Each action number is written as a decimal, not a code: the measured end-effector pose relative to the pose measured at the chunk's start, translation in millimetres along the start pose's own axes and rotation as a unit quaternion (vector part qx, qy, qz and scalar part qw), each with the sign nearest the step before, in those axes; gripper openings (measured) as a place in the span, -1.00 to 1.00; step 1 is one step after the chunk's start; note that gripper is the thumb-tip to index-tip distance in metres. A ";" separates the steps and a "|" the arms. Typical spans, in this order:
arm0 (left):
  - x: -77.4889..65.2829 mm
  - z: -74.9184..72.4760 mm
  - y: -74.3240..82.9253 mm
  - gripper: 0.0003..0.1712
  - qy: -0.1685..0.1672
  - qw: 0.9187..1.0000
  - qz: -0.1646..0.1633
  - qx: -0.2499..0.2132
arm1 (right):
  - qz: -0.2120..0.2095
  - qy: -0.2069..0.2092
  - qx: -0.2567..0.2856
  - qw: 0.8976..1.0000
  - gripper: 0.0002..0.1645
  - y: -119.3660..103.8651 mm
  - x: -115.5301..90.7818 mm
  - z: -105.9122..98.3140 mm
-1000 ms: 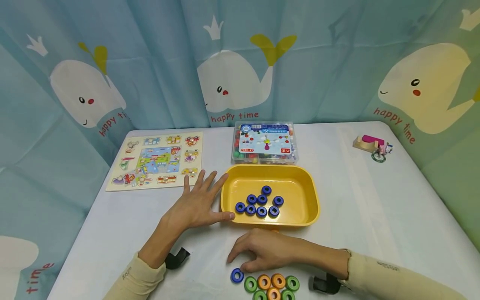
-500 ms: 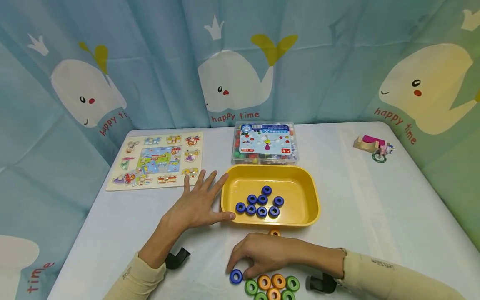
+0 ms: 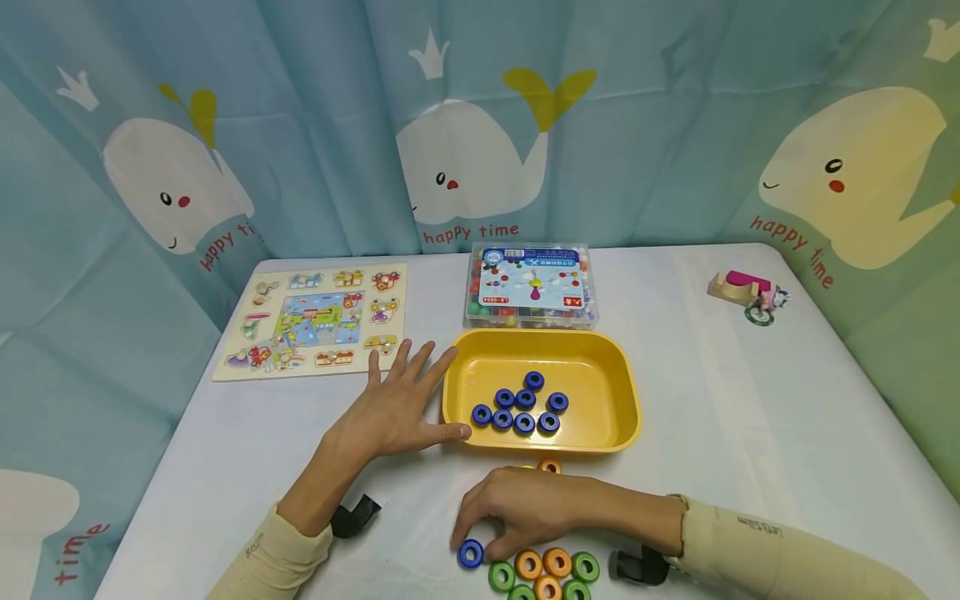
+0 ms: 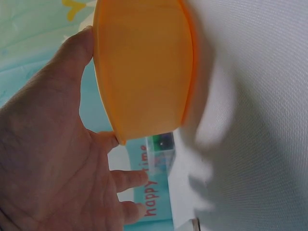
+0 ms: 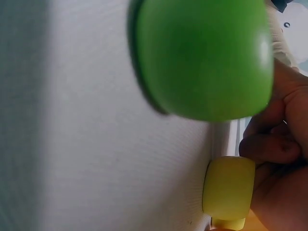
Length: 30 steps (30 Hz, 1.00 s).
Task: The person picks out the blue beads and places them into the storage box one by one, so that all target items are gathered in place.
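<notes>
My left hand [image 3: 390, 417] has its fingers spread at the left end of a yellow tray [image 3: 600, 367]. Its thumb touches the front left corner of the rim; in the left wrist view, thumb and fingertips meet the tray's edge [image 4: 144, 62]. Several blue ring beads [image 3: 525, 400] lie inside the tray. In front of it, my right hand [image 3: 525, 504] curls down, index finger and thumb on either side of a blue ring bead [image 3: 460, 553] on the table. A green ring bead [image 5: 207, 57] fills much of the right wrist view, which does not show the blue one.
Green ring beads [image 3: 491, 577] and orange ring beads [image 3: 557, 549] lie together at the front edge. A yellow bead [image 5: 228, 187] and an orange one sit partly behind my right hand. Behind stand a clear parts box [image 3: 531, 317], a wooden puzzle [image 3: 330, 360] and small toys [image 3: 731, 292].
My right hand has drawn slightly toward the front edge and closed its thumb and index finger about the blue ring bead, which has shifted slightly left. The left hand stays put.
</notes>
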<state>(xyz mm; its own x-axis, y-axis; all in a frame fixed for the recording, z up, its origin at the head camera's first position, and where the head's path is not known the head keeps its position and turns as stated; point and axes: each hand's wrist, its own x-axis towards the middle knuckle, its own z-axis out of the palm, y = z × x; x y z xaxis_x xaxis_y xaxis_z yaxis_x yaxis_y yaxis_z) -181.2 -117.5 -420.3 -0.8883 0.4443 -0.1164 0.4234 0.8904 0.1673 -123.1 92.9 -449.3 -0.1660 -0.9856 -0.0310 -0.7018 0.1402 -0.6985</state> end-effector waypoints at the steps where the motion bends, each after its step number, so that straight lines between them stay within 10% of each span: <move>1: 0.0 0.0 0.0 0.20 -0.001 1.000 0.000 -0.001 | 0.000 0.001 0.002 1.000 -0.61 -0.4 0.1 -0.2; 10: -0.6 -0.2 -0.6 0.20 0.006 1.000 0.004 -0.005 | 0.004 0.039 0.012 0.999 -0.67 -11.5 -7.2 -11.3; 19: -1.1 -0.2 -0.6 0.20 0.008 1.000 0.005 -0.005 | 0.036 0.115 0.077 0.990 -0.67 -34.5 -33.6 -67.4; 30: -1.2 -0.4 -0.3 0.20 0.011 1.000 0.010 0.001 | 0.142 0.183 0.039 0.972 -0.65 11.8 -47.4 -128.9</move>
<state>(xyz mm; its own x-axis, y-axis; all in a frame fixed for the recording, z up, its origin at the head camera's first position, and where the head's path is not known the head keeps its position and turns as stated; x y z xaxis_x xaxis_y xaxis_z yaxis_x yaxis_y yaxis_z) -180.3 -118.4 -419.9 -0.8833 0.4596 -0.0920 0.4412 0.8816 0.1680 -212.9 153.4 -363.9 -0.5910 -0.8065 0.0159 -0.5396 0.3806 -0.7510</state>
